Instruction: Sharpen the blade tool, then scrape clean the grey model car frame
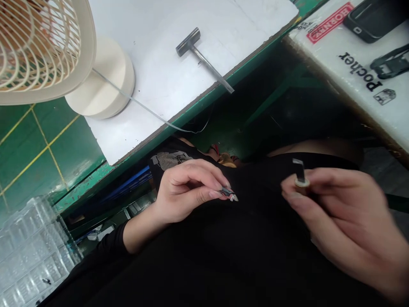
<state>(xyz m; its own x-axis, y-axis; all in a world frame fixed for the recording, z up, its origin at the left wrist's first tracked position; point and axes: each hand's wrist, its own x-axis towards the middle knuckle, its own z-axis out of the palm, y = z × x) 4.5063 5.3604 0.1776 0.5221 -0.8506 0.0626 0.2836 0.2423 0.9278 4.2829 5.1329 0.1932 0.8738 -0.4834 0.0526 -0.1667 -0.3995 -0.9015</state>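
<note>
My left hand [188, 189] is closed in a pinch, in front of the black clothing in the middle of the view. Between thumb and forefinger it holds a small dark part [227, 192] with a whitish tip; its exact kind is too small to tell. To the right, my right hand [341, 213] is wrapped round a craft knife [299, 172]. The knife's short flat blade points up out of a round, pale collar, and its handle is mostly hidden in the fingers. A gap separates the blade from the dark part. The right hand is slightly blurred.
On the white-covered table [153, 25] lies a metal T-shaped tool [204, 57]. A cream fan [105, 81] stands at left, with a thin cord [150, 111] over the edge. Clear plastic trays [32, 251] are lower left. A printed white surface [335, 64] at right bears black parts [377, 19].
</note>
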